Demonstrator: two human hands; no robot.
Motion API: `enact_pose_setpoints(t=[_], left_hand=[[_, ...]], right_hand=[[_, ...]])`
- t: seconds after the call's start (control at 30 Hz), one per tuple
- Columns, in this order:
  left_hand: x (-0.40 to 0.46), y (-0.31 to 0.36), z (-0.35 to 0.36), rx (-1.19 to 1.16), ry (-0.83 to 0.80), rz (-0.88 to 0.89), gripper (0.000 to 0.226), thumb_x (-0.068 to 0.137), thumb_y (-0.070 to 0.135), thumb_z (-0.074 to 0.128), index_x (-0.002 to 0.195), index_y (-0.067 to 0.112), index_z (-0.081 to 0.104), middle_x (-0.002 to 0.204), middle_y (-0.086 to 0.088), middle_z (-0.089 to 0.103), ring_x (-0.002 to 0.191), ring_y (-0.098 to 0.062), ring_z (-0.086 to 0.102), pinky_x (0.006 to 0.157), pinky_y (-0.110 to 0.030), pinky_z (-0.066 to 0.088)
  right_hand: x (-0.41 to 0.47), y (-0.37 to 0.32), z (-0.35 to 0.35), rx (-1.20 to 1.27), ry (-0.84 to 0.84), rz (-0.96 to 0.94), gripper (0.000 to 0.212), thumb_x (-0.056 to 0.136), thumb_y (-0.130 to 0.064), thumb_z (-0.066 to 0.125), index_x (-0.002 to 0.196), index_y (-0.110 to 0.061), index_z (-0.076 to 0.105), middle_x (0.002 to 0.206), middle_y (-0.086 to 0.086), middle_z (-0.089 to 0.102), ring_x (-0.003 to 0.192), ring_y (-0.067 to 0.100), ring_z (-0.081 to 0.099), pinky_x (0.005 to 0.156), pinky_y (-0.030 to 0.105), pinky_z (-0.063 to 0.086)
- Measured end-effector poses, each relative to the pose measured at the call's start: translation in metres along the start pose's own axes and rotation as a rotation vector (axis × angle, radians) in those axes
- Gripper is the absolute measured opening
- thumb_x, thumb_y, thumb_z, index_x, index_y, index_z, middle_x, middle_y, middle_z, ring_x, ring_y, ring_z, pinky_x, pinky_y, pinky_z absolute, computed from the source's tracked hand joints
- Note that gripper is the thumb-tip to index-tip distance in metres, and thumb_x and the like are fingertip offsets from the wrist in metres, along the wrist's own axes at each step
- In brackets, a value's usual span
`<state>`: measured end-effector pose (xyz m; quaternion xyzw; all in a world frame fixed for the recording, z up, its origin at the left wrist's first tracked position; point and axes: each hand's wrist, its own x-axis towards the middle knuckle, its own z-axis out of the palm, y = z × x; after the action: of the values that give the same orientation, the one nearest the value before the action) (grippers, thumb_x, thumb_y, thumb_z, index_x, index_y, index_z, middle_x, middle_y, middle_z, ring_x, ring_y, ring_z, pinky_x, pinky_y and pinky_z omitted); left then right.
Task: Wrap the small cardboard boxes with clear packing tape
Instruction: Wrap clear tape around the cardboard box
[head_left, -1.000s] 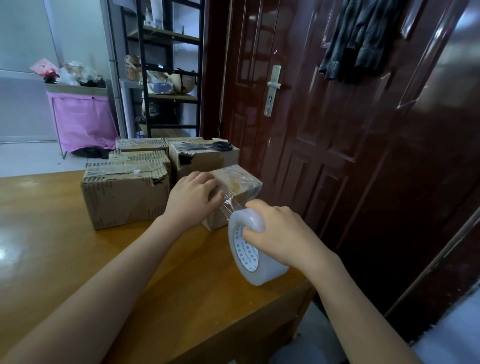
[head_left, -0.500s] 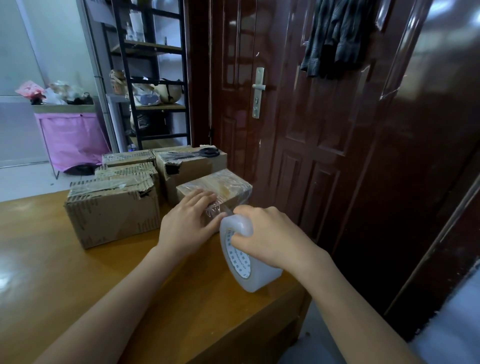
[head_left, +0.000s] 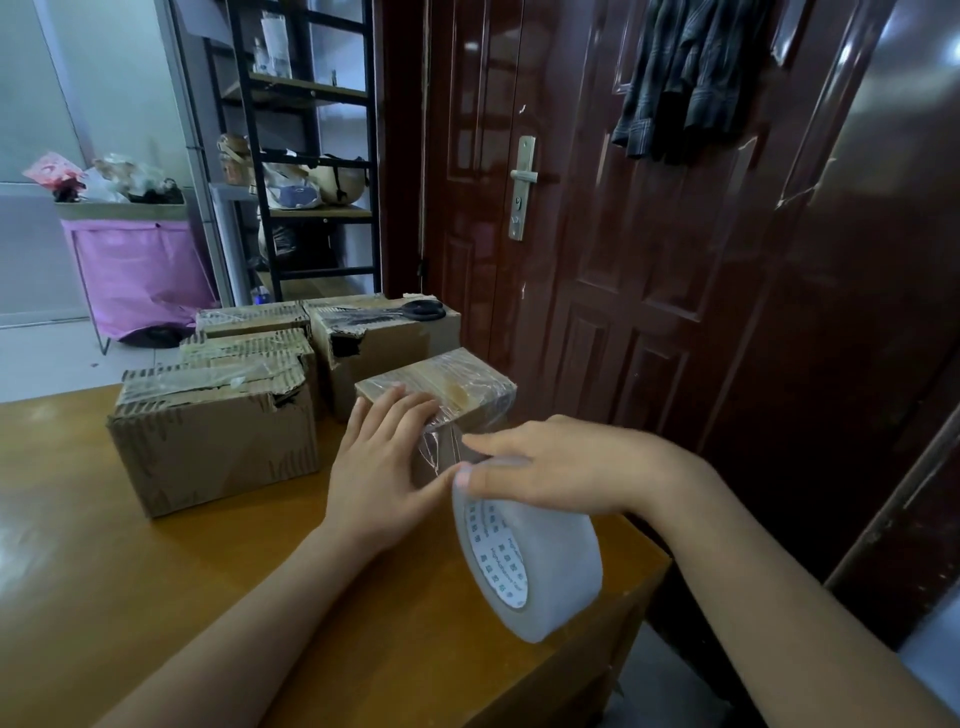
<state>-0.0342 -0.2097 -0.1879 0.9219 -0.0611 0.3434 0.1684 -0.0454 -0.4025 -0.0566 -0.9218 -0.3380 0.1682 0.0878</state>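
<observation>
Dark red door (head_left: 597, 260) beside black shelving (head_left: 306, 156).

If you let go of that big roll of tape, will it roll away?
Probably a little. The tape roll stands on its round edge near the table corner, so it might roll or tip. A clear strip still joins it to the small box, which would likely hold it back.
</observation>
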Motion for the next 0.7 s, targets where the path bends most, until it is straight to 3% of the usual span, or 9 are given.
enact_pose_setpoints(t=[0.07,0.13,0.27,0.4,0.57,0.7], left_hand=[[0.000,0.000,0.003,-0.029,0.029,-0.011,0.091,0.084,0.084,0.017,0.132,0.018,0.057,0.139,0.000,0.055,0.143,-0.019,0.030,0.121,-0.045,0.008],[0.000,0.000,0.004,-0.044,0.042,-0.018,0.089,0.083,0.084,0.022,0.132,0.018,0.057,0.139,0.000,0.054,0.143,-0.019,0.030,0.121,-0.042,0.004],[0.002,-0.001,0.005,-0.053,0.045,-0.008,0.089,0.083,0.084,0.024,0.130,0.017,0.058,0.138,0.000,0.055,0.142,-0.021,0.033,0.121,-0.045,0.007],[0.003,-0.002,0.006,-0.074,0.051,-0.011,0.088,0.083,0.085,0.026,0.129,0.017,0.058,0.137,0.001,0.055,0.141,-0.019,0.033,0.120,-0.046,0.010],[0.002,-0.002,0.008,-0.104,0.067,-0.008,0.085,0.083,0.083,0.031,0.129,0.017,0.058,0.137,0.002,0.056,0.141,-0.019,0.034,0.119,-0.050,0.017],[0.002,-0.001,0.009,-0.122,0.076,-0.014,0.084,0.083,0.082,0.034,0.129,0.017,0.058,0.136,0.002,0.056,0.140,-0.019,0.035,0.120,-0.042,0.013]], right_hand=[[0.009,-0.001,-0.018,0.011,0.062,-0.008,0.063,0.093,-0.065,0.037,0.149,-0.037,0.032,0.151,-0.005,0.041,0.129,0.014,0.045,0.106,0.031,0.036],[0.030,-0.003,-0.036,0.063,0.262,-0.008,0.051,0.098,-0.056,0.039,0.141,-0.030,0.048,0.125,-0.004,0.058,0.104,0.013,0.055,0.091,0.029,0.048],[0.099,-0.002,-0.057,-0.005,0.565,0.009,0.029,0.096,-0.033,0.050,0.117,-0.017,0.064,0.115,0.005,0.062,0.101,0.024,0.060,0.085,0.038,0.052],[0.164,-0.002,-0.067,-0.006,0.599,-0.007,0.026,0.093,-0.013,0.048,0.114,-0.014,0.064,0.124,0.007,0.057,0.105,0.025,0.057,0.078,0.033,0.047],[0.217,0.005,-0.077,0.014,0.552,0.028,0.034,0.093,0.002,0.043,0.121,-0.006,0.060,0.131,0.012,0.053,0.112,0.028,0.055,0.089,0.031,0.047],[0.244,0.007,-0.075,-0.027,0.467,0.044,0.041,0.092,0.009,0.039,0.121,-0.004,0.065,0.129,0.017,0.058,0.116,0.033,0.057,0.099,0.041,0.048]])
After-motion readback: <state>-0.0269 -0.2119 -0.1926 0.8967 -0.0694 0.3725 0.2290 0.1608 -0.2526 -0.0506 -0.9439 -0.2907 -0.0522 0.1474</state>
